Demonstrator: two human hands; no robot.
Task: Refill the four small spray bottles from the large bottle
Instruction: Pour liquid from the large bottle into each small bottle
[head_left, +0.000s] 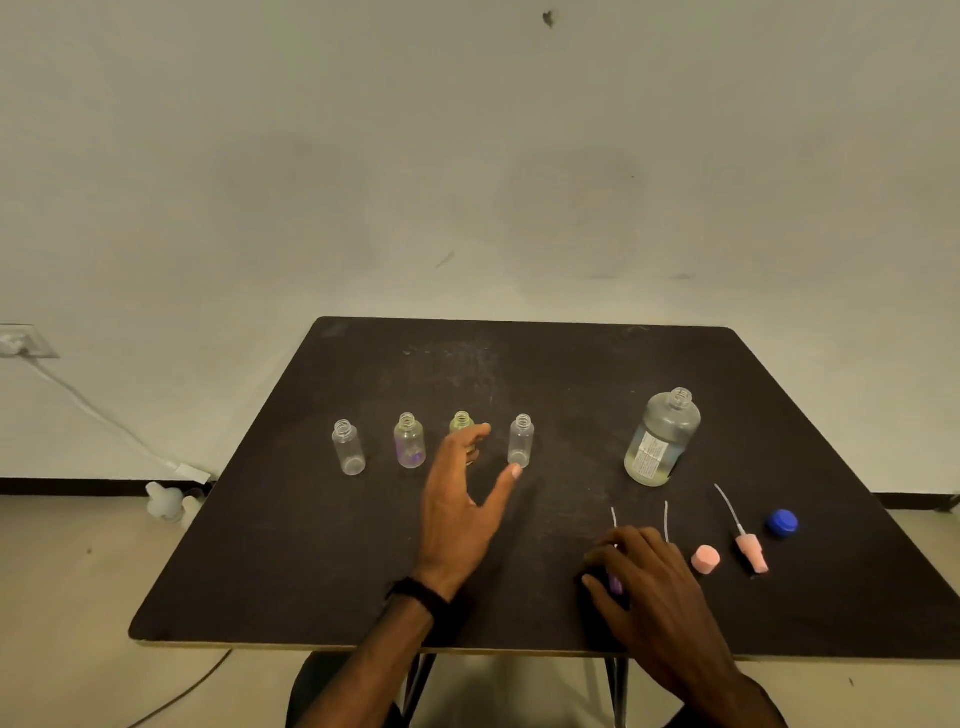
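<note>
Four small clear bottles stand uncapped in a row on the dark table (519, 364): the far-left one (348, 448), a purple-tinted one (410, 441), a yellowish one (461, 422) partly hidden by my fingers, and a clear one (521, 441). The large uncapped bottle (662, 439) stands to the right, with liquid low in it. My left hand (465, 499) hovers open in front of the yellowish bottle, thumb near the fourth bottle's base. My right hand (641, 577) rests on the table with its fingers over a purple spray head (615, 584).
Near the front right lie a pink cap (705, 559), a pink spray head with its tube (748, 551), another thin tube (666, 519) and the blue cap (783, 522). A wall outlet and white cable (93, 410) run down on the left.
</note>
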